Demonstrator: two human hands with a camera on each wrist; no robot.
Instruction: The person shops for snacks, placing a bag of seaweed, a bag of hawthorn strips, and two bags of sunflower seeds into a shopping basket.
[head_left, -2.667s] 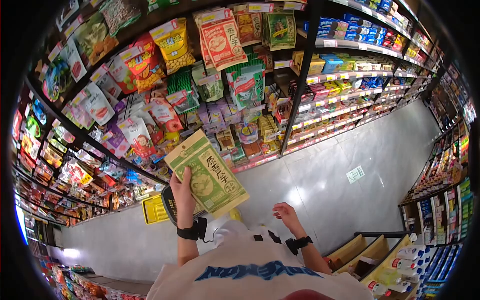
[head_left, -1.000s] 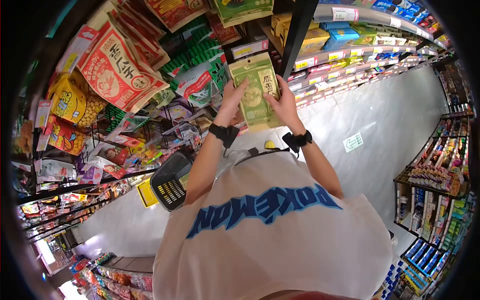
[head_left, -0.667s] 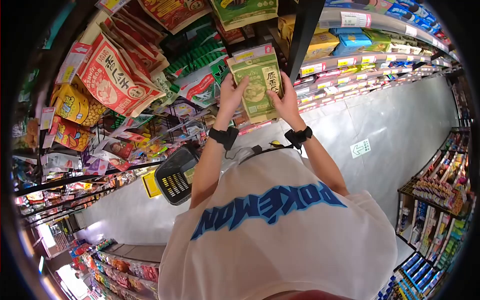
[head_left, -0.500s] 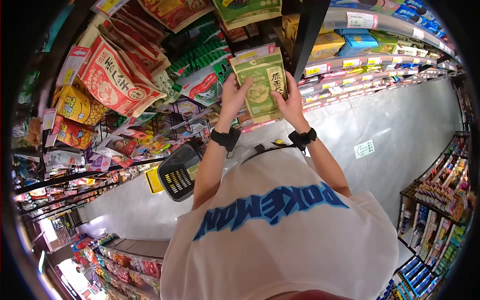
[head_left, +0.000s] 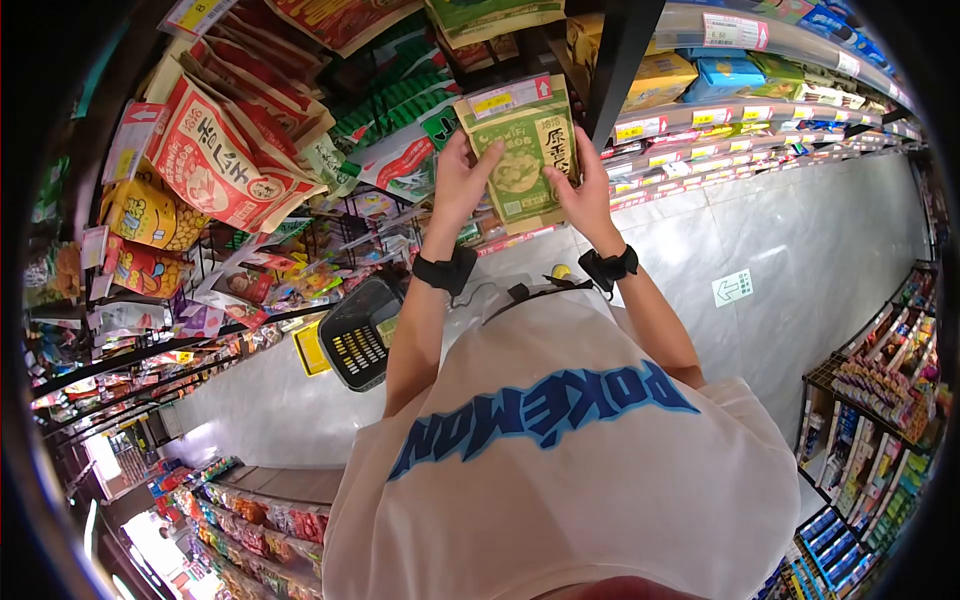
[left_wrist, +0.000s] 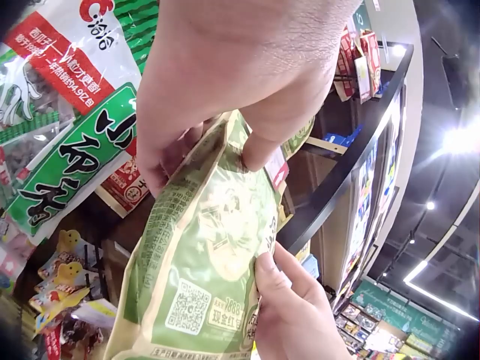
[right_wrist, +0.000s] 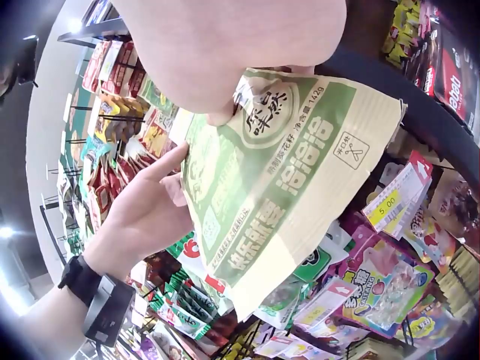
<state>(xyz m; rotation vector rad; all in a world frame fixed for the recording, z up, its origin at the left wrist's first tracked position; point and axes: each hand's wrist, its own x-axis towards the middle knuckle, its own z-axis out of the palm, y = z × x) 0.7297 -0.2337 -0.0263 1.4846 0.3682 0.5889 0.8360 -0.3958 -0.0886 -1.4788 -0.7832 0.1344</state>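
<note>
Both hands hold a green and beige bag of sunflower seeds (head_left: 520,178) upright against the hanging-snack rack. The left hand (head_left: 464,190) grips one side edge, thumb on the printed front and fingers behind. On the opposite edge the right hand (head_left: 586,200) does the same. A price tag (head_left: 512,97) overlaps the bag's top in the head view. From the left wrist, the seed bag (left_wrist: 214,232) shows its QR code, with the right hand (left_wrist: 296,304) lower on its edge. The right wrist view shows the bag's bottom print and the left hand (right_wrist: 139,210) across from it.
Red seed bags (head_left: 235,150) and green-striped bags (head_left: 405,165) hang at the left. A black post (head_left: 622,75) stands right of the bag, beside shelves of boxed snacks. A dark basket (head_left: 362,340) and a yellow basket (head_left: 311,348) are low at the left.
Earlier the left hand alone held the bag low, with the right hand free. The right hand has joined; the bag has risen to the rack, and the price tag now overlaps its top.
</note>
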